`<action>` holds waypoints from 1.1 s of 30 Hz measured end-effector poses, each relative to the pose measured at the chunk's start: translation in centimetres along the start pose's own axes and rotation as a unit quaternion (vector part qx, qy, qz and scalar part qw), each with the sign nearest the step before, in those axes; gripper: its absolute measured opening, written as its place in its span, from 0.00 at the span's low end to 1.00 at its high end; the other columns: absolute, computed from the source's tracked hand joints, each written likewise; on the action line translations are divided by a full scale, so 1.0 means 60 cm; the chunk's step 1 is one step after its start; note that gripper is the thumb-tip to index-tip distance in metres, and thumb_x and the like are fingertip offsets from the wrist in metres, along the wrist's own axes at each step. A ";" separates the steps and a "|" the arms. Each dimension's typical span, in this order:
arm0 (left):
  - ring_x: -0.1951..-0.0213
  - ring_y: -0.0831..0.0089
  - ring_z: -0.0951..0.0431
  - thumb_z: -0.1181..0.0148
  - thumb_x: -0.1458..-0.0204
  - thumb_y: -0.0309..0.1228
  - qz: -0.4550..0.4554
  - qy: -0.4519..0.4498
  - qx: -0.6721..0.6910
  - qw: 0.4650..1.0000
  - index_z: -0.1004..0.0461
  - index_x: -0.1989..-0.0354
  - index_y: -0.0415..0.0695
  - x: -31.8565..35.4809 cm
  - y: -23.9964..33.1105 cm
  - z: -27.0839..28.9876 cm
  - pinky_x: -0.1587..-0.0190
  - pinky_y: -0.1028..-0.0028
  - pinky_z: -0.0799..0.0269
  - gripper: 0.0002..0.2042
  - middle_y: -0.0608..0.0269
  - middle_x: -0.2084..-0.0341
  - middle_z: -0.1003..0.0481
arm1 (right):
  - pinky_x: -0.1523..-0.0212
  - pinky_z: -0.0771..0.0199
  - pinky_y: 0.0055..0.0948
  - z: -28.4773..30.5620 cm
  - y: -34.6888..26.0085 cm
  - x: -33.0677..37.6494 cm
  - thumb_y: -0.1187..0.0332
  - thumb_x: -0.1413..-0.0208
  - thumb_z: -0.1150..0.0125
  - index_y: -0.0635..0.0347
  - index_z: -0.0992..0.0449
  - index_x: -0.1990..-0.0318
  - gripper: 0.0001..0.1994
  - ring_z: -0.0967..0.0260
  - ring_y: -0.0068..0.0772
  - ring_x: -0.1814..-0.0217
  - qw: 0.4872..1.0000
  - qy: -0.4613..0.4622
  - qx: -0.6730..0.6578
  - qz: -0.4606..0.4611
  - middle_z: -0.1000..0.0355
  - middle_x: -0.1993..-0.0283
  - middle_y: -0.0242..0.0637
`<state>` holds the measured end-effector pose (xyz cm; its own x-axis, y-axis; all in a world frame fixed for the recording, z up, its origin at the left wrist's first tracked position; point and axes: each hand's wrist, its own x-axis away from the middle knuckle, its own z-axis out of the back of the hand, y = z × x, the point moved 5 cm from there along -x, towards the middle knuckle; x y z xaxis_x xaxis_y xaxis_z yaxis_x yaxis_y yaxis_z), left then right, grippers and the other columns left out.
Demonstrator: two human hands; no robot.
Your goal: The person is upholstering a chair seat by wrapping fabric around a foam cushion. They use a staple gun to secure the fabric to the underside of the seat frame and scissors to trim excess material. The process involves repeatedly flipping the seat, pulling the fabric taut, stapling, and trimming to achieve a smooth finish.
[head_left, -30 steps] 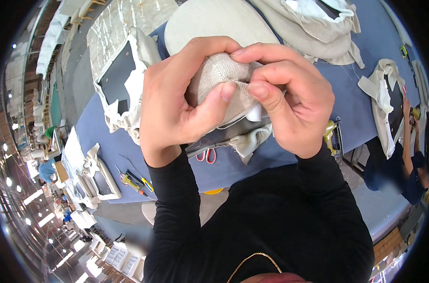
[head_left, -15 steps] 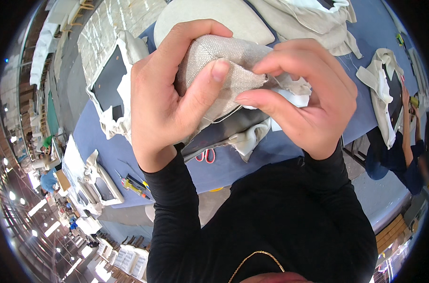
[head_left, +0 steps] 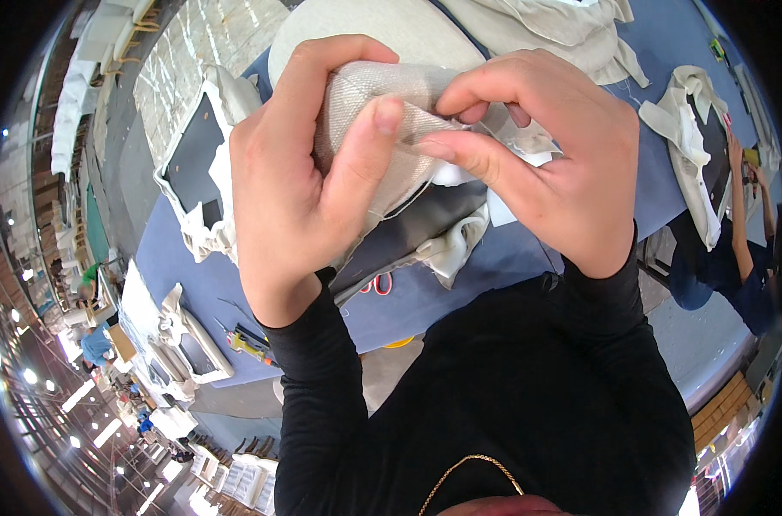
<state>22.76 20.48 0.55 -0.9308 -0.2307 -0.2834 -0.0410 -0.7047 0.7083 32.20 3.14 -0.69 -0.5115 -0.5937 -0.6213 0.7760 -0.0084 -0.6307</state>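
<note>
A rounded cover of coarse beige woven fabric (head_left: 365,90) was held up at the upper centre of the frame, above a dark, flat panel edged with pale cloth (head_left: 417,232). The left hand (head_left: 283,193) curved around its left side, forefinger over the top and thumb spread from it, the thumb pressed on the front. The right hand (head_left: 572,155) appeared to pinch the cover's loose edge between thumb and fingertips; the tips of its other fingers were partly hidden.

The step in hand looked like working a fold at that edge. The next move, as judged here, called for a steady left grip and a small, fine pull from the right fingertips, without fraying the weave.

The near edge of the blue cloth-covered table (head_left: 184,249) ran below the hands, close to the black-sleeved torso. Red-handled scissors (head_left: 378,284) lay just below the panel, and a yellow-handled tool (head_left: 252,344) lay at lower left, near the left sleeve. The widest gap for moving sideways was right of the right hand, before a beige-and-dark upholstered piece (head_left: 709,142) and a co-worker in dark clothing (head_left: 735,279).
</note>
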 end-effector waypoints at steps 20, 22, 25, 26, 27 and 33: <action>0.61 0.80 0.25 0.37 0.31 0.39 -0.040 0.006 0.001 0.999 0.20 0.44 0.41 -0.001 0.024 -0.012 0.55 0.79 0.30 0.16 0.66 0.64 0.19 | 0.60 0.37 0.22 -0.031 0.073 0.036 0.77 0.31 0.34 0.68 0.20 0.56 0.03 0.34 0.20 0.61 0.954 -0.019 -0.293 -0.067 0.25 0.59 0.34; 0.61 0.80 0.24 0.35 0.32 0.38 -0.027 0.012 -0.015 0.999 0.20 0.44 0.41 0.001 0.021 -0.014 0.54 0.79 0.30 0.15 0.66 0.63 0.19 | 0.61 0.36 0.21 -0.026 0.072 0.034 0.75 0.32 0.33 0.68 0.19 0.55 0.04 0.33 0.19 0.62 0.925 -0.012 -0.363 -0.116 0.24 0.59 0.35; 0.62 0.80 0.23 0.32 0.35 0.38 -0.007 0.029 -0.034 0.999 0.20 0.45 0.41 -0.001 0.018 -0.017 0.55 0.78 0.28 0.16 0.65 0.63 0.18 | 0.65 0.37 0.21 -0.014 0.069 0.035 0.73 0.34 0.29 0.68 0.17 0.58 0.05 0.32 0.17 0.65 0.878 0.007 -0.439 -0.188 0.22 0.60 0.37; 0.62 0.79 0.23 0.31 0.35 0.37 -0.006 0.028 -0.036 0.999 0.20 0.45 0.41 0.001 0.019 -0.017 0.55 0.78 0.28 0.16 0.65 0.63 0.18 | 0.66 0.38 0.22 -0.023 0.082 0.047 0.74 0.35 0.29 0.68 0.17 0.60 0.05 0.33 0.17 0.66 0.898 0.019 -0.403 -0.174 0.22 0.60 0.37; 0.62 0.79 0.23 0.31 0.36 0.37 -0.008 0.028 -0.039 0.999 0.20 0.46 0.41 -0.001 0.021 -0.019 0.55 0.78 0.28 0.16 0.65 0.64 0.18 | 0.67 0.38 0.22 -0.023 0.088 0.049 0.75 0.35 0.28 0.68 0.16 0.61 0.04 0.33 0.17 0.66 0.911 0.028 -0.381 -0.156 0.23 0.60 0.37; 0.64 0.78 0.21 0.29 0.38 0.37 -0.018 0.013 -0.052 0.998 0.20 0.47 0.41 -0.007 0.031 -0.028 0.56 0.77 0.26 0.16 0.63 0.66 0.18 | 0.67 0.38 0.23 -0.015 0.097 0.053 0.75 0.35 0.28 0.68 0.17 0.62 0.05 0.34 0.17 0.67 0.931 0.038 -0.344 -0.118 0.22 0.60 0.37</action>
<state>23.69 18.13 0.91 -0.9196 -0.2204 -0.3251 -0.0347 -0.7789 0.6262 34.73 1.95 -6.75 -0.6827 -0.5812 -0.4428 0.2318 0.4025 -0.8856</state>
